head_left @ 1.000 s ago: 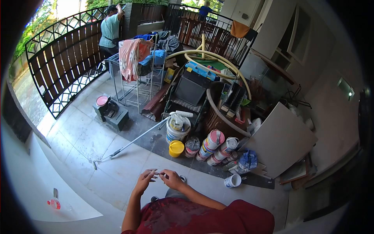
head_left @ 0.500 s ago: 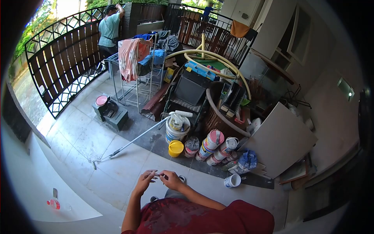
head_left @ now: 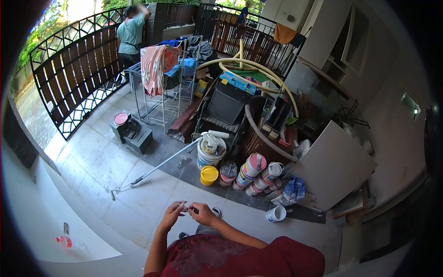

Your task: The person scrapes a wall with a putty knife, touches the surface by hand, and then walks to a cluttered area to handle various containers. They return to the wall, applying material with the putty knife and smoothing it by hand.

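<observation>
Close together in front of my red shirt, both hands are raised over the pale tiled floor. My left hand has its fingers bent around a small pale thing, too small to name. The fingertips of my right hand pinch at the same spot from the other side. Beyond them on the floor lies a roller on a long pole, its upper end by a white bucket. A yellow bucket stands near that one.
Stacked paint cans and a white pail stand ahead right. A drying rack holds clothes. One person is at the gate, another beyond the fence. A bottle rests on the left ledge.
My fingers have shifted slightly around the small thing. The person beyond the fence shows more, and the one at the gate has moved their head and arms a little.
</observation>
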Available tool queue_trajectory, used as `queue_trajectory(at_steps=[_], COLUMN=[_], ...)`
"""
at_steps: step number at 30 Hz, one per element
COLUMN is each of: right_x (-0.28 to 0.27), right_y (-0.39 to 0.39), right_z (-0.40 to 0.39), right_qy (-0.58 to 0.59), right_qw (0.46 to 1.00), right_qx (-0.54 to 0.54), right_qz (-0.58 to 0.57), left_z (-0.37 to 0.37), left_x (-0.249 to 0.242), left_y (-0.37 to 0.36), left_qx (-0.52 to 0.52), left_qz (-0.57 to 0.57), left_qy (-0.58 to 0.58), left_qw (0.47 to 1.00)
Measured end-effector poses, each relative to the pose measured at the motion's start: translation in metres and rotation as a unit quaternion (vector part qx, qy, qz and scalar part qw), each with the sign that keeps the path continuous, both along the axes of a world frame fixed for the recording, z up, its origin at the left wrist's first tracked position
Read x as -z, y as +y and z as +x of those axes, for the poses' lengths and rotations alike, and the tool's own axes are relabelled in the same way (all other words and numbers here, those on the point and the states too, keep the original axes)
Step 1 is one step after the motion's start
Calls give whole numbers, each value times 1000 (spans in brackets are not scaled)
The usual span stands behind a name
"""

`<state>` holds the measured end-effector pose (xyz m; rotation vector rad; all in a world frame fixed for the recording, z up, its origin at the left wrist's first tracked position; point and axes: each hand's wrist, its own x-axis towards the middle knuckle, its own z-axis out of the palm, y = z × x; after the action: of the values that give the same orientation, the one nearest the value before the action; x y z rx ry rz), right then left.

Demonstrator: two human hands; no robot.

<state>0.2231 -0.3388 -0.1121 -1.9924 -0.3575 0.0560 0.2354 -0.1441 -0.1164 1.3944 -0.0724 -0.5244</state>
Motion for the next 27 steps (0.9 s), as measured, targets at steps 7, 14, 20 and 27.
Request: queue_trajectory(at_steps=[7,14,20,27], right_x=[-3,0,1,0], right_y=[1,-1,-5,-2], right_z=[0,2,2,2], right_qy=[3,0,23,2], right_qw=[1000,1000,1000,1000], right_qx=[2,0,-10,-20], right_qz=[7,13,7,12], left_z=[1,2,4,5], left_x=[0,2,9,8], left_y=[-2,-4,-6,-1], left_qx=[2,1,9,6], left_qz=[5,-2,14,10], left_qy=[3,6,-2,-8], left_qw=[1000,1000,1000,1000])
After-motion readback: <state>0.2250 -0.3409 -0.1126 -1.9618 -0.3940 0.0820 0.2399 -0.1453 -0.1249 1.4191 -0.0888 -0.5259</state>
